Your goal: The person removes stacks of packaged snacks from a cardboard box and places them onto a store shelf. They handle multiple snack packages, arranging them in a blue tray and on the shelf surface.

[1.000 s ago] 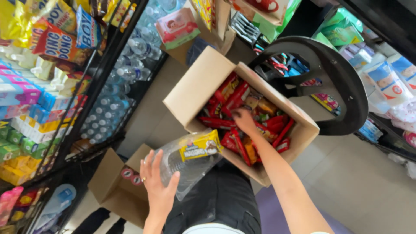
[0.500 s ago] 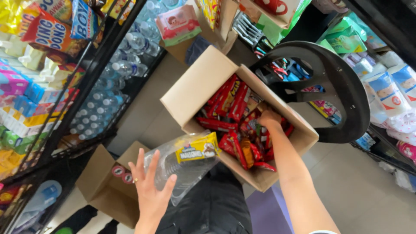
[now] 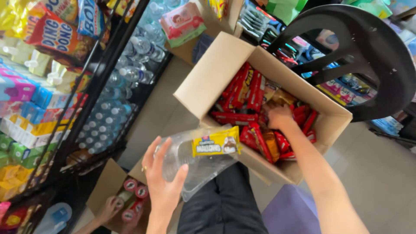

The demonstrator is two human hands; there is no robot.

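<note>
The left hand (image 3: 162, 186) cups a light, flimsy clear tub (image 3: 197, 160) from below. The right hand (image 3: 279, 116) digs into slippery snack packs (image 3: 251, 93) in the box (image 3: 212, 73); its grip is hidden.

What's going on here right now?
A person's right hand is down in an open cardboard box among red snack packets. Their left hand holds a clear plastic container with a yellow label beside it. Another person's hand reaches into a smaller box below.
</note>
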